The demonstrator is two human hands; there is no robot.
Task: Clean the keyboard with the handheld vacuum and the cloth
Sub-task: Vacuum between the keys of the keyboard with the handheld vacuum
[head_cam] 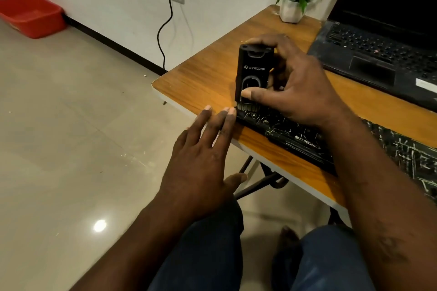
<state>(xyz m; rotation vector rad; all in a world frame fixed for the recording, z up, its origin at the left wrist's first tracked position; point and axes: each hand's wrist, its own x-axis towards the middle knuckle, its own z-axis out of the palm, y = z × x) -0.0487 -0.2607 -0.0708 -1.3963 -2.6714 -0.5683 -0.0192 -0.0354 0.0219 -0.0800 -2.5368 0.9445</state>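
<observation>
Keyboard (295, 136): lying along the desk's (201, 78) near edge. Right hand (293, 92) is gripping handheld vacuum (254, 73) upright, brush down on end keys; left hand (203, 156), fingers flat and holding nothing, is steadying the keyboard's end.

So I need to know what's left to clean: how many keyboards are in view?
2. The black Zebronics keyboard lies along the near table edge, under the handheld vacuum held by the right hand. The laptop's built-in keyboard sits behind it, at right.
</observation>
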